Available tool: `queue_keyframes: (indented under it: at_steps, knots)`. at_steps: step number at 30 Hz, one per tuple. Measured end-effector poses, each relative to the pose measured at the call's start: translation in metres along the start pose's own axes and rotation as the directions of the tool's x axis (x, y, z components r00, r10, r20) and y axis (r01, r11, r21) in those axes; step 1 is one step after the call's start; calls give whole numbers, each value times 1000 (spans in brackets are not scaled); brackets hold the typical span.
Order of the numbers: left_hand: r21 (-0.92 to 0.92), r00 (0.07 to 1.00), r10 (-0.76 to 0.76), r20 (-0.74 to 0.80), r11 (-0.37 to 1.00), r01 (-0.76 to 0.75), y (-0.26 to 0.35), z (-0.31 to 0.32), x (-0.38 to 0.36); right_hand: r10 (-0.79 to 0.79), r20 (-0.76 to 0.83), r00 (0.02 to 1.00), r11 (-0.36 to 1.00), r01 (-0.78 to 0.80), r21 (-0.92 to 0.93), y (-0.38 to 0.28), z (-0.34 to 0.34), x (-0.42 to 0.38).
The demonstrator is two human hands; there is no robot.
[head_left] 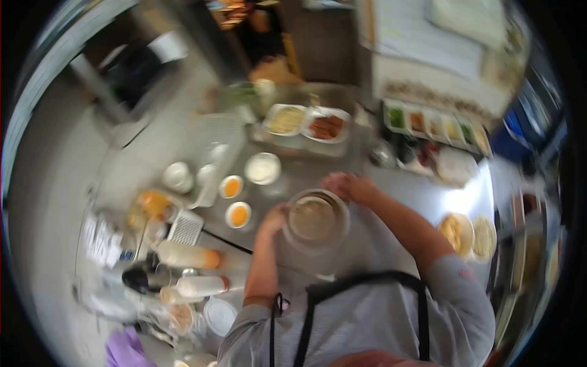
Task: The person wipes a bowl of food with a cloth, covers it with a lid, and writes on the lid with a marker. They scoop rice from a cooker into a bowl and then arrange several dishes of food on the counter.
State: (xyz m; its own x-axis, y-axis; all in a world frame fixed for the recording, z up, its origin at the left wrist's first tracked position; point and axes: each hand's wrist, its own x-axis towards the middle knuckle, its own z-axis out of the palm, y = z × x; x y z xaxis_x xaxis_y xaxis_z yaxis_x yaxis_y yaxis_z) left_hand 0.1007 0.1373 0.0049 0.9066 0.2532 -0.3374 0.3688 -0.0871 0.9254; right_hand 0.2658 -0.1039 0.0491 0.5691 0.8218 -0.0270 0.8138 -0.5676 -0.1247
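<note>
A round bowl [315, 220], pale and blurred, stands on the metal counter in front of my body, with pale greyish-beige contents inside. My left hand [276, 219] is closed against the bowl's left side, its fingers partly hidden by the wall. My right hand [343, 185] is by the bowl's far right rim; motion blur hides how its fingers are set. Left of the bowl are two small white dishes, a nearer one [238, 215] and a farther one [231, 186], each with something orange-yellow inside. A white bowl of white contents [263, 169] stands just beyond them.
Farther back are a tray of pale shreds [285, 120] and a tray of reddish-brown pieces [327, 126]. Several squeeze bottles [189, 254] lie at the left. A topping rack [434, 127] stands back right, two filled bowls [483, 238] at right. A person [260, 24] is beyond the counter.
</note>
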Motion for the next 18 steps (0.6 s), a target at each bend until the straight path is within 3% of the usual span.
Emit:
queue_keyframes:
  at_steps: [1, 2, 5, 7, 9, 11, 12, 13, 14, 15, 16, 18]
  knots:
    - [49, 995, -85, -51, 995, 88, 11, 6, -7, 60, 271, 961, 977, -112, 180, 2, -16, 1]
    - [100, 981, -151, -122, 981, 164, 27, 10, -11, 45, 506, 861, 910, -244, 336, 10, -29, 1]
    - [68, 969, -195, -151, 976, 207, 10, 12, 8, -40, 587, 809, 989, 117, -94, 44, -11, -15]
    - [31, 965, -208, -160, 976, 216, 26, 25, 7, 91, 696, 712, 990, -141, 14, 87, 11, -38]
    - [71, 963, -202, -176, 974, 217, 40, 41, 9, 153, 749, 645, 952, -299, 62, 116, -16, -41]
    - [87, 961, -202, -187, 971, 221, 45, 55, 15, 179, 754, 632, 930, -359, 81, 127, -130, -30]
    - [68, 966, -189, -174, 977, 203, 43, 60, 21, 349, 562, 750, 914, -405, -28, 147, -152, -23]
    - [47, 968, -185, -167, 980, 195, 40, 63, 28, 222, 217, 951, 945, -154, -289, 178, -165, -17]
    - [22, 968, -189, -163, 981, 195, 36, 66, 31, 463, -144, 875, 878, -475, -65, 226, -156, -1]
    - [56, 965, -191, -178, 977, 204, 35, 71, 33, 468, -305, 829, 829, -532, -174, 261, -161, 5]
    - [86, 962, -190, -196, 974, 210, 36, 76, 38, 530, -418, 738, 760, -632, -152, 268, -173, 4]
    - [89, 958, -175, -229, 976, 199, 42, 87, 38, 569, -409, 713, 717, -674, -178, 310, -166, 10]
